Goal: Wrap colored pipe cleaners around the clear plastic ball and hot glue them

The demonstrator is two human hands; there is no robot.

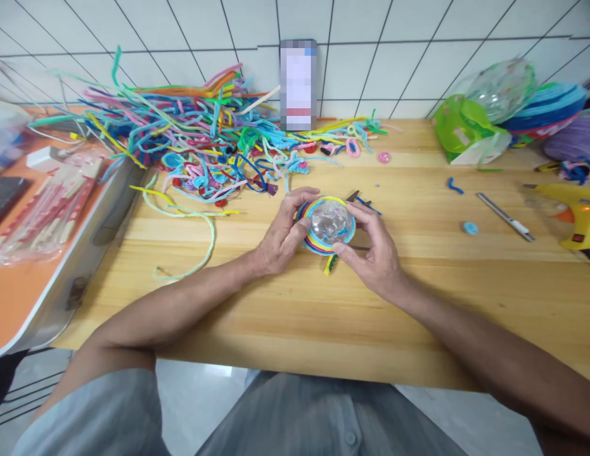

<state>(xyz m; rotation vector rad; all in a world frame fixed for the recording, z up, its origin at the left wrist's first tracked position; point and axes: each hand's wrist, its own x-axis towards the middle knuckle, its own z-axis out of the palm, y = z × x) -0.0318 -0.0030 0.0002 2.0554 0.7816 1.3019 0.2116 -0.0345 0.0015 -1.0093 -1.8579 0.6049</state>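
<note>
Between my two hands is a round clear plastic cup or bowl (pixel 331 223), its outside wrapped in rings of coloured pipe cleaners. My left hand (pixel 288 231) grips its left side, the thumb on the coloured rings. On the opposite side my right hand (pixel 373 250) holds the rim with thumb and fingers. A dark pointed tool (pixel 354 196), perhaps pliers, lies partly hidden behind the right fingers. Just below the cup a short yellow and green piece (pixel 329 264) shows on the wooden table (pixel 285 316).
A large heap of pipe cleaners (pixel 194 133) spreads along the back left, beside an upright phone (pixel 298 85). At left is an orange tray (pixel 19 285) with wrapped sticks (pixel 52 202). Rightward are a utility knife (pixel 506 217), a blue cap (pixel 470 228), a yellow glue gun (pixel 577 212) and a green bag (pixel 466 126).
</note>
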